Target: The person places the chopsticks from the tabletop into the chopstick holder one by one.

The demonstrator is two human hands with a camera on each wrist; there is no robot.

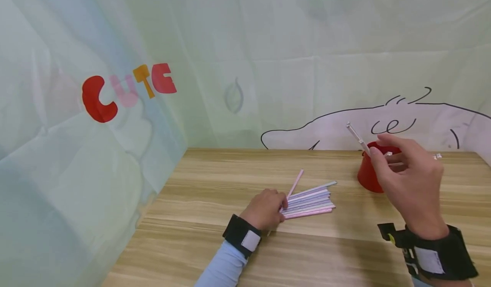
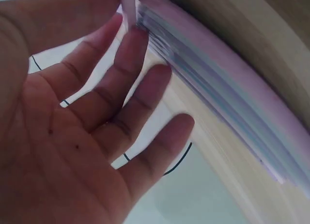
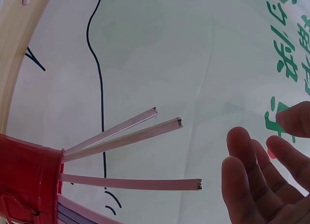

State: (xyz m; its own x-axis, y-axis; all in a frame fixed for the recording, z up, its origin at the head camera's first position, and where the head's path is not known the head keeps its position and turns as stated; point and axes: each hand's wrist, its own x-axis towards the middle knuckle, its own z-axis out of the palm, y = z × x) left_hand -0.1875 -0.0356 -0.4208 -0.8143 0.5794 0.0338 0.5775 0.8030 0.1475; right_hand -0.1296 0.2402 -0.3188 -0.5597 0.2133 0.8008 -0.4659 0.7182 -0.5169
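My left hand (image 1: 264, 209) pinches one slender pink stick (image 1: 296, 182) between thumb and fingertips; it slants up from the table. Beside those fingers lies a fanned bundle of pastel pink, lilac and blue sticks (image 1: 310, 201), also close up in the left wrist view. A small red bucket (image 1: 369, 174) stands to the right, partly hidden by my right hand (image 1: 416, 185), which hovers in front with fingers loosely bent and holding nothing. In the right wrist view, several pink sticks (image 3: 133, 183) with shiny ends lean out of the bucket, apart from the fingertips.
The wooden table (image 1: 199, 210) ends at a hanging printed cloth (image 1: 245, 44) behind it. Another cloth with colourful letters (image 1: 100, 99) hangs on the left. Dark straps (image 1: 241, 235) circle both wrists.
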